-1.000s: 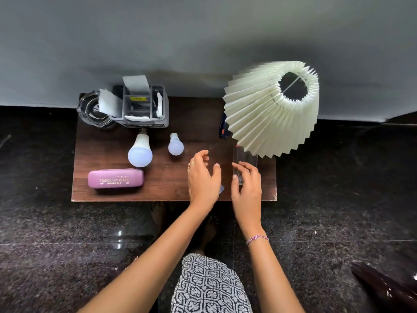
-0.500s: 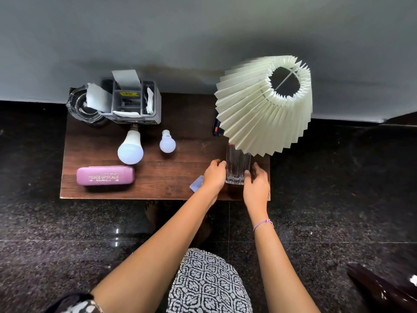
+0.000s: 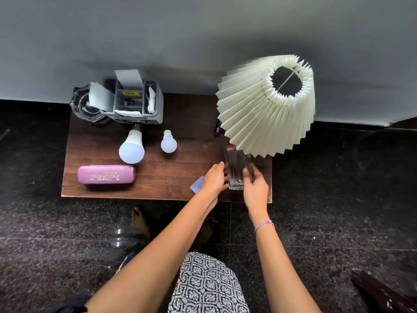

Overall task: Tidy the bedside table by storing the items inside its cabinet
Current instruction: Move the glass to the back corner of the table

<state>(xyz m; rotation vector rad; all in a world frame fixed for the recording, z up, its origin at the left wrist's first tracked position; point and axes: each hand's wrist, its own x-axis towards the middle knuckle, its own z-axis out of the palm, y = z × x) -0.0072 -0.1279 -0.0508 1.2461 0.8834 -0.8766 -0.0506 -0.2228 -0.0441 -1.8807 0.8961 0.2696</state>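
A clear drinking glass [image 3: 237, 164] with a red sticker stands upright near the front right of the wooden bedside table [image 3: 171, 177]. My left hand [image 3: 214, 180] holds its left side and my right hand [image 3: 256, 188] holds its right side, fingers curled round it. A pale blue card [image 3: 196, 184] lies partly under my left hand. On the table's left lie a pink glasses case [image 3: 106, 175], a large white bulb [image 3: 132, 147] and a small white bulb [image 3: 168, 142]. The cabinet front is hidden below the tabletop.
A pleated cream lamp shade [image 3: 259, 114] leans over the table's right back. A grey organiser [image 3: 135, 102] with papers and a glass ashtray [image 3: 82, 107] stand at the back left. A dark object [image 3: 218, 131] peeks from under the shade. Dark polished floor surrounds the table.
Both hands went from hovering over the tabletop to closing round the glass, one on each side. The camera view has shifted a little.
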